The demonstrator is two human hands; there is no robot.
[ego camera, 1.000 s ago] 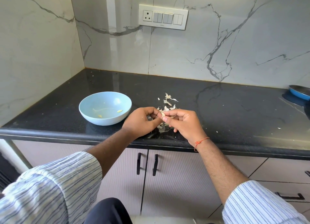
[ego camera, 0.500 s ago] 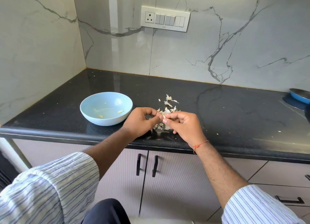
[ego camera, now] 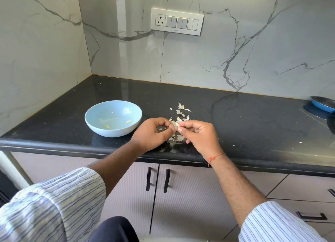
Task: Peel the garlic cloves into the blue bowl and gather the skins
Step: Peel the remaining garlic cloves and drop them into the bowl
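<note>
Pinching a small pale garlic clove (ego camera: 177,124) between left hand (ego camera: 154,133) and right hand (ego camera: 199,134), pale blue ceramic bowl (ego camera: 113,118) sits left, nearer left hand.

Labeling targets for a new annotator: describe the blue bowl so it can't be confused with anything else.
On the black countertop, look toward the left corner, just left of the left hand. The blue bowl is pale, round and deep, with two peeled cloves inside. The other blue item, a darker pan, lies at the far right edge.

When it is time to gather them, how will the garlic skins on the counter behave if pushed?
The garlic skins look thin and curled, so probably very light and floppy. They lie as scattered flakes on the glossy counter, so they may slide or scatter easily.
</note>
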